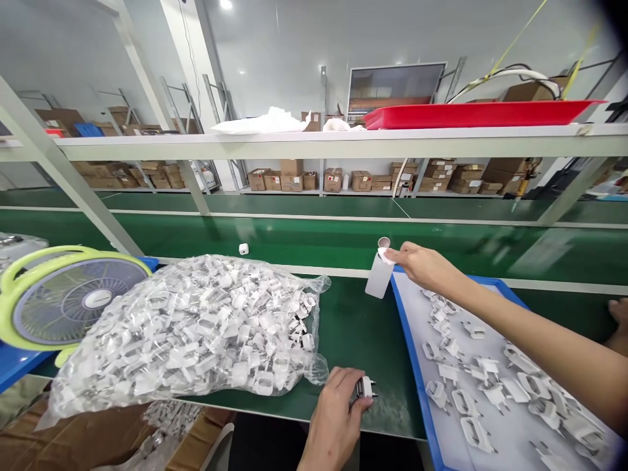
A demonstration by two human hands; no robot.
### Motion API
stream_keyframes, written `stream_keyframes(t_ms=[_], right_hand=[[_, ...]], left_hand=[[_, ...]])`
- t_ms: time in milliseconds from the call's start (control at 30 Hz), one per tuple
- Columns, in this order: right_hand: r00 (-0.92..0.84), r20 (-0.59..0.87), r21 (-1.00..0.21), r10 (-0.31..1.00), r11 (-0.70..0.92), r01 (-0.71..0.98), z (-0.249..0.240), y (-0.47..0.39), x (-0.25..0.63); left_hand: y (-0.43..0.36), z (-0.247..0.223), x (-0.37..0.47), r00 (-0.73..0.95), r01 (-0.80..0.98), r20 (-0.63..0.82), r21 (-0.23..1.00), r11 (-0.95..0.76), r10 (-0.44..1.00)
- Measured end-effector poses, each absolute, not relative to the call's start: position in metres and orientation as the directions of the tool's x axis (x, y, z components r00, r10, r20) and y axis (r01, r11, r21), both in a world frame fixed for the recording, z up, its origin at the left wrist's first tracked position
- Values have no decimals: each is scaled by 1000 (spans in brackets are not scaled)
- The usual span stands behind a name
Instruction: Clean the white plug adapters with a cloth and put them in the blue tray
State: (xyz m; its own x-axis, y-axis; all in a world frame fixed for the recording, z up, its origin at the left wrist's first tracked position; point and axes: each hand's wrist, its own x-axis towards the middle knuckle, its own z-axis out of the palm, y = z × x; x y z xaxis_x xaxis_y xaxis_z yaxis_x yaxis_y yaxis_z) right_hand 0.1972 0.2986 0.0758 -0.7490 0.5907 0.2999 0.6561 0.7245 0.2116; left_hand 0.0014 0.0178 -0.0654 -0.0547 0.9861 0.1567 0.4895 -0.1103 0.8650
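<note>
Near the front edge of the green table, my left hand [334, 415] pinches a white plug adapter [364, 386], its metal pins pointing right. My right hand [417, 263] reaches across the tray and presses a white cloth [385, 256] to the top of a translucent white bottle [379, 278], which leans slightly. A clear bag [196, 327] full of white plug pieces lies left of my left hand. On the right, a blue-rimmed tray [409, 347] holds many loose white adapters [466, 402].
A green fan [83, 301] lies at the left. One small white piece [244, 248] sits beyond the bag. Overhead, a shelf [275, 145] carries a red tray [471, 115]. Another person's hand [619, 314] shows at the right edge. An open carton [196, 441] stands below the table.
</note>
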Motion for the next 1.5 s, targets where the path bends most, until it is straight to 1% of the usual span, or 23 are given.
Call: stream_keyframes(t_ms=[167,500,633,767,833,900,967,1033,1133,1200,1267,1300,1367,1433,1500], right_hand=[[-763,302,255,572,722,643,74,298,198],[-789,301,276,536,743,610,74,301,198],[-787,306,259,535,749,610,73,300,198],[-774,320,191,546,764,617,71,301,198],[-762,330,126,557,774,621,70,300,198],[-741,343,36,577,780,625,70,298,198],[-706,361,-81,609,775,627,72,294,197],[-646,384,-227,660,745,627,74,287,196],[-495,384,-508,780,626,592,76,263,192],[-419,304,-707,856,497,503,77,237,189],[-421,181,-857,889,352,375,77,207,187],[-432,126,-905,893,282,319,76,191,187],[-445,31,-956,895,157,247,73,163,188],[-441,-35,-971,897,73,226,65,141,191],[-424,-68,-969,903,42,243,51,123,196]], left_hand=[[18,-65,2,-46,503,178,854,-131,983],[17,-64,2,-37,505,169,854,-128,985],[16,-62,2,-47,500,155,859,-111,987],[15,-61,2,-45,499,153,859,-110,987],[15,-61,2,-43,498,153,860,-112,987],[15,-62,2,-44,498,151,860,-110,987],[15,-62,2,-49,497,153,861,-108,987],[16,-62,2,-52,492,161,863,-115,986],[16,-62,1,-59,476,164,872,-116,985],[16,-62,1,-63,465,154,879,-108,986],[17,-63,0,-68,462,147,881,-99,987],[17,-63,0,-70,462,145,881,-97,987],[18,-63,0,-69,461,143,882,-96,987],[19,-62,-1,-52,457,139,884,-101,989],[20,-61,-2,-35,460,123,883,-93,992]])
